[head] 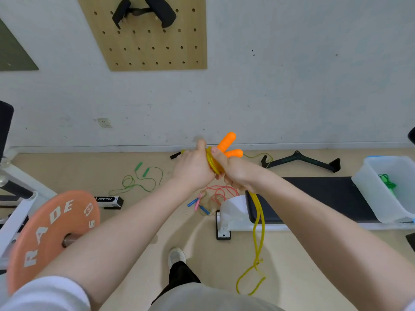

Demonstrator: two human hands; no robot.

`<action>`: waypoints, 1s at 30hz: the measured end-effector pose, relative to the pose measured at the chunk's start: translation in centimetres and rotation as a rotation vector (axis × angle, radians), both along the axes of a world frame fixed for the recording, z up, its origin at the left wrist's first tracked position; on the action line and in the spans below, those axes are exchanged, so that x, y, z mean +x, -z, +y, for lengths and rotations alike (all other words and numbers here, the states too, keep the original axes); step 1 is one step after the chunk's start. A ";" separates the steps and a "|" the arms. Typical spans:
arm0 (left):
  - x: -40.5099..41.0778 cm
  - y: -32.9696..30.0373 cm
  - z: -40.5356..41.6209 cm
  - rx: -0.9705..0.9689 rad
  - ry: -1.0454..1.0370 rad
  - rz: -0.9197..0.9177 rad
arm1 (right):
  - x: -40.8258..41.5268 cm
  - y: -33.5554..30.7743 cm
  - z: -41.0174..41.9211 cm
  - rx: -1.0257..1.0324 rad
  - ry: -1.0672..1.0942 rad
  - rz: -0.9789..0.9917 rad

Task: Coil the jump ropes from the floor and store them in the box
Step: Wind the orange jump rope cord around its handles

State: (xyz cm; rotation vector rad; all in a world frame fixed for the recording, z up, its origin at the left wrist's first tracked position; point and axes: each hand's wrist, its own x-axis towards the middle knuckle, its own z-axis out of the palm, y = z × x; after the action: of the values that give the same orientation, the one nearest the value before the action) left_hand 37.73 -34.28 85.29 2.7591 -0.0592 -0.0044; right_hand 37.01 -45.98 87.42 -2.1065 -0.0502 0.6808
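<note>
head view: both hands, left point(193, 169) and right point(235, 173), clenched on half-coiled yellow jump rope point(213, 162); green rope point(388, 182) boxed in bin point(372, 189); beside bench point(314, 198), green point(139, 180) and red point(215, 194) ropes left.

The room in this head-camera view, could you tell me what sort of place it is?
Probably a small gym: an orange weight plate on a bar, a black padded bench, and jump ropes on the floor, like the green rope.

white letters "rade" ran around the face of the orange weight plate point(45, 232), with a boxed "3" and a "5" beside them; part of the word was cut off. the small black-and-white box point(109, 201) on the floor read "brtw".
</note>
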 end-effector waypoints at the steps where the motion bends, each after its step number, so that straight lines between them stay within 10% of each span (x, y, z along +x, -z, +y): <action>1: 0.0 -0.2 -0.1 -0.021 -0.002 -0.002 | 0.0 -0.4 -0.1 0.014 0.001 0.006; 19: -0.3 3.1 -1.8 0.547 0.070 -0.385 | 2.0 1.7 -1.7 0.354 0.401 0.352; 30: -0.7 -0.6 0.8 0.112 0.033 -0.060 | 1.9 1.7 -2.5 0.592 0.363 0.379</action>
State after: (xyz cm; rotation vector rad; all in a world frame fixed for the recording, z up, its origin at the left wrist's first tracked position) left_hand 37.02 -33.49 85.91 2.8698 -0.1244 0.0675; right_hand 38.94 -48.45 85.74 -1.3515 0.2999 0.7235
